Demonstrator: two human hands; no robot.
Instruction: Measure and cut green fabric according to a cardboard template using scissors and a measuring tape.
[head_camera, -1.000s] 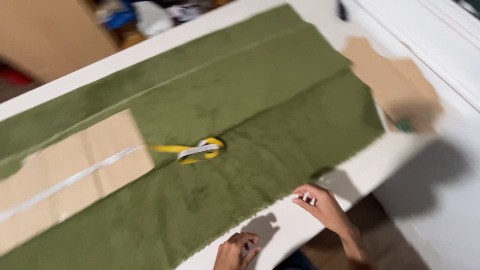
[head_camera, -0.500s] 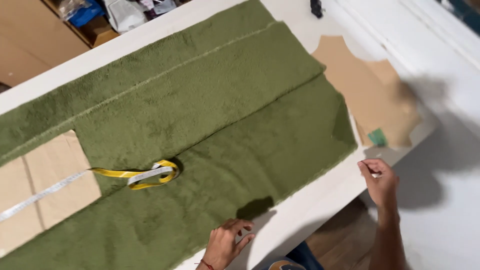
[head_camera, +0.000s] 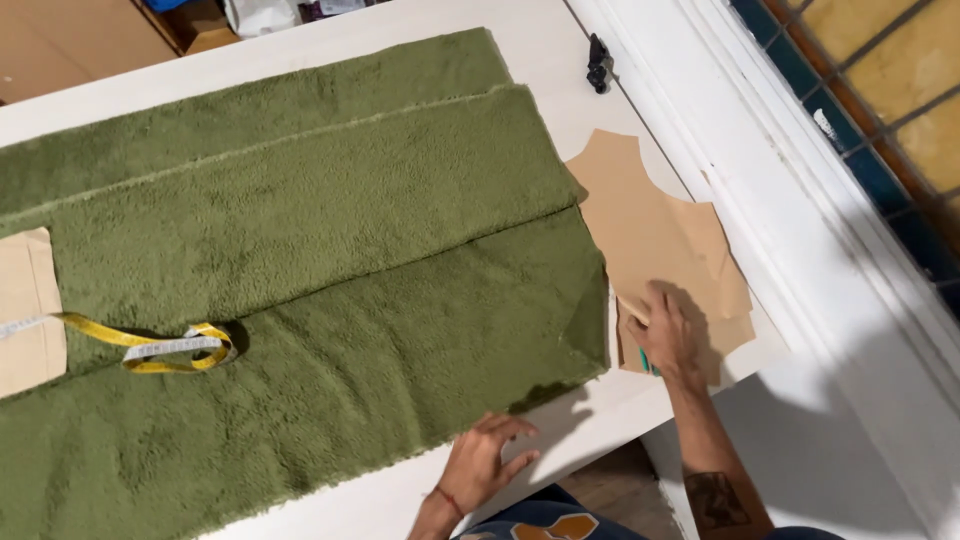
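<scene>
**Green fleece spread flat, one hand on the paper patterns**

A white tabletop (head_camera: 560, 50) fills the view, with a white sill and a tiled strip running along its 3 o'clock side and boxes on the floor beyond the 12 o'clock edge.

The right hand (head_camera: 665, 335) lies palm down at about 4 o'clock on the stack of brown paper pattern pieces (head_camera: 650, 225), fingers loosely together on the lowest sheets. Whether it pinches a sheet or only presses on it cannot be told. A small teal object (head_camera: 645, 362), mostly hidden, shows just under the hand. The patterns lie overlapped at the tabletop's 3 o'clock corner, clear of the cloth, seemingly parked within easy reach.

The left hand (head_camera: 485, 460) rests at 6 o'clock, fingers spread and empty, fingertips on bare tabletop just beside the cloth's near edge, as if bracing.

The green fleece fabric (head_camera: 300, 270) covers most of the surface from 9 o'clock to the centre, folded in long lengthwise layers and laid smooth, a state that suits laying patterns on it. Its 3 o'clock edge stops just short of the pattern stack.

On the fabric at 9 o'clock sits a yellow measuring tape (head_camera: 165, 348), partly looped, trailing across another brown paper piece (head_camera: 30, 310) at the frame's edge. A small black clip-like object (head_camera: 598, 62) sits at 1 o'clock, well apart from everything.
</scene>
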